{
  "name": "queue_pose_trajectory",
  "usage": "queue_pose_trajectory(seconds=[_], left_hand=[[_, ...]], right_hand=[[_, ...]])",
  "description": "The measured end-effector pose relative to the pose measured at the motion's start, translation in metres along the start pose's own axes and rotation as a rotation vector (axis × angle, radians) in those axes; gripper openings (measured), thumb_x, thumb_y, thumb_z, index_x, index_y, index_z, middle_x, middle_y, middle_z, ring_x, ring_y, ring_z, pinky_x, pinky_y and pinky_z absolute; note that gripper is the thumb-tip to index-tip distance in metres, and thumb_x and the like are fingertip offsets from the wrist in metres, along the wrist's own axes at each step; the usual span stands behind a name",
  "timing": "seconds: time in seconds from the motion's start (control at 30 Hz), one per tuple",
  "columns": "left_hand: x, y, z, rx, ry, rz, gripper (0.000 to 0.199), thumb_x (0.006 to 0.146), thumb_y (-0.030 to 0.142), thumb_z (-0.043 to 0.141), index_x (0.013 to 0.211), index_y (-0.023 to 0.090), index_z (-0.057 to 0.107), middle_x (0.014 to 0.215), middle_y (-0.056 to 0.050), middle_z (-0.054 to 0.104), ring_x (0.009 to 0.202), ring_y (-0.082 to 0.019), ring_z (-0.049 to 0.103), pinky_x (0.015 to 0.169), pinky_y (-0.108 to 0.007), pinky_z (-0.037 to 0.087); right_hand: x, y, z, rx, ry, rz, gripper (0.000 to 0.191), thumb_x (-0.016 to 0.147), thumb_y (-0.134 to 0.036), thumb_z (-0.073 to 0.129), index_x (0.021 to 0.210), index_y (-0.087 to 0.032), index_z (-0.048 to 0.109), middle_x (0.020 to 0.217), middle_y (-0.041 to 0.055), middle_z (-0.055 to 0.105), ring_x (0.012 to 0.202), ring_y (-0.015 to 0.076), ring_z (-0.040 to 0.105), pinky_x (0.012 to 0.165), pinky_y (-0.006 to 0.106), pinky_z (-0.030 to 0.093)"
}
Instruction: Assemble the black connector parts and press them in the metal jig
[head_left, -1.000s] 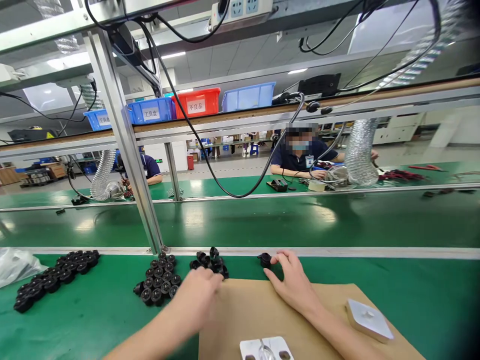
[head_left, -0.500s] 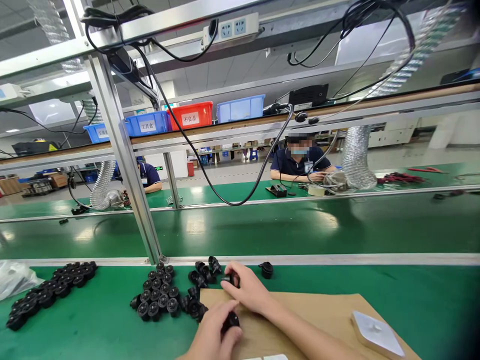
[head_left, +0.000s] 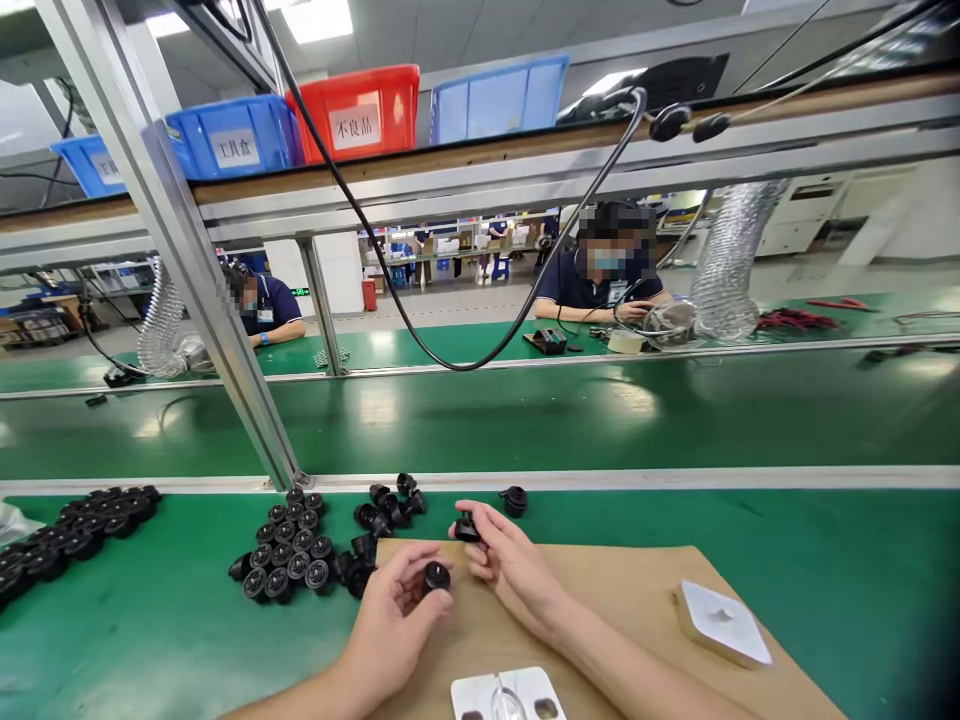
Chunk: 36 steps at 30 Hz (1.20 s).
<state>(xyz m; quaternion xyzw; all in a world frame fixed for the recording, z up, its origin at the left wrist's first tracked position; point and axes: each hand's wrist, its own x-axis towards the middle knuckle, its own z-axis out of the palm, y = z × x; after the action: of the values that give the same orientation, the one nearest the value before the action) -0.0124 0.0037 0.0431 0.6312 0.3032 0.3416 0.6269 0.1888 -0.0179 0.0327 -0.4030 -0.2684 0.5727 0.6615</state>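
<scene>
My left hand point(head_left: 397, 615) is closed around a round black part point(head_left: 436, 577), its ringed face turned up. To the right, my right hand point(head_left: 510, 560) pinches another small black part point(head_left: 466, 527) between thumb and fingers. Both hands are over a brown board point(head_left: 630, 600), apart from each other. Left of them stands a group of round black parts point(head_left: 302, 541), with looser black pieces point(head_left: 390, 508) behind my left hand. A single black part point(head_left: 514, 501) lies beyond my right hand.
A silver metal plate point(head_left: 510, 695) with cutouts lies at the board's near edge, a metal block point(head_left: 724, 622) at its right. More black parts point(head_left: 75, 535) stand far left. A metal post point(head_left: 187, 270) rises behind. Two people sit across the green bench point(head_left: 600, 420).
The view has tilted down and moved closer. My right hand has lifted its black part, and the part in my left hand now shows its face. More of the silver plate shows.
</scene>
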Motion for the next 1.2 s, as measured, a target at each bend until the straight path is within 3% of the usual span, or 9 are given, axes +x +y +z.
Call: queue_pose_trajectory(seconds=[0.17, 0.27, 0.43, 0.57, 0.67, 0.77, 1.2], left_hand=[[0.001, 0.002, 0.001, 0.021, 0.033, -0.007, 0.049, 0.081, 0.018, 0.083, 0.128, 0.023, 0.070, 0.122, -0.010, 0.080, 0.118, -0.027, 0.074, 0.103, -0.038, 0.059], [0.003, 0.002, 0.000, 0.039, 0.056, 0.005, 0.041, 0.079, 0.017, 0.084, 0.120, 0.022, 0.076, 0.119, -0.009, 0.081, 0.113, -0.027, 0.074, 0.101, -0.037, 0.059], [0.005, -0.001, -0.006, 0.126, 0.073, 0.104, 0.043, 0.083, 0.020, 0.083, 0.125, 0.027, 0.080, 0.125, -0.009, 0.077, 0.119, -0.028, 0.070, 0.109, -0.042, 0.054], [0.006, -0.003, -0.009, 0.151, 0.083, 0.151, 0.047, 0.087, 0.025, 0.080, 0.134, 0.029, 0.076, 0.124, -0.009, 0.075, 0.118, -0.028, 0.068, 0.107, -0.042, 0.055], [0.006, -0.001, -0.007, 0.015, 0.087, 0.114, 0.049, 0.085, 0.023, 0.083, 0.133, 0.028, 0.076, 0.126, -0.008, 0.077, 0.119, -0.029, 0.071, 0.107, -0.042, 0.057], [0.004, 0.005, -0.004, -0.028, 0.070, 0.101, 0.037, 0.084, 0.018, 0.082, 0.121, 0.025, 0.081, 0.123, -0.008, 0.081, 0.118, -0.029, 0.073, 0.106, -0.040, 0.059], [0.004, 0.002, -0.010, 0.215, 0.068, 0.224, 0.041, 0.087, 0.014, 0.079, 0.124, 0.032, 0.081, 0.124, -0.004, 0.081, 0.117, -0.026, 0.073, 0.108, -0.038, 0.056]], right_hand=[[-0.004, 0.002, -0.004, 0.049, -0.069, 0.054, 0.049, 0.081, -0.063, 0.085, 0.104, -0.023, 0.068, 0.092, 0.0074, 0.076, 0.059, 0.0112, 0.053, 0.050, 0.024, 0.041], [-0.006, 0.004, -0.005, 0.043, -0.125, 0.052, 0.047, 0.082, -0.055, 0.088, 0.109, -0.023, 0.068, 0.099, 0.0070, 0.076, 0.066, 0.0116, 0.058, 0.058, 0.025, 0.049], [-0.015, 0.004, -0.005, -0.205, -0.264, -0.170, 0.039, 0.089, -0.045, 0.084, 0.118, -0.022, 0.071, 0.113, 0.0091, 0.073, 0.088, 0.0186, 0.067, 0.076, 0.033, 0.061], [-0.023, -0.001, -0.007, -0.416, -0.299, -0.320, 0.032, 0.096, -0.038, 0.075, 0.125, -0.025, 0.071, 0.126, 0.0116, 0.070, 0.108, 0.0246, 0.069, 0.087, 0.037, 0.062], [-0.025, -0.003, -0.008, -0.597, -0.309, -0.478, 0.025, 0.097, -0.030, 0.072, 0.122, -0.026, 0.074, 0.120, 0.0100, 0.073, 0.106, 0.0245, 0.070, 0.086, 0.035, 0.061], [-0.026, -0.003, -0.008, -0.687, -0.319, -0.603, 0.027, 0.095, -0.022, 0.072, 0.121, -0.029, 0.074, 0.113, 0.0081, 0.074, 0.101, 0.0237, 0.070, 0.081, 0.034, 0.060], [-0.023, 0.004, -0.010, -0.756, -0.342, -0.782, 0.036, 0.095, -0.012, 0.070, 0.126, -0.029, 0.072, 0.115, 0.0078, 0.073, 0.105, 0.0225, 0.071, 0.088, 0.034, 0.062]])
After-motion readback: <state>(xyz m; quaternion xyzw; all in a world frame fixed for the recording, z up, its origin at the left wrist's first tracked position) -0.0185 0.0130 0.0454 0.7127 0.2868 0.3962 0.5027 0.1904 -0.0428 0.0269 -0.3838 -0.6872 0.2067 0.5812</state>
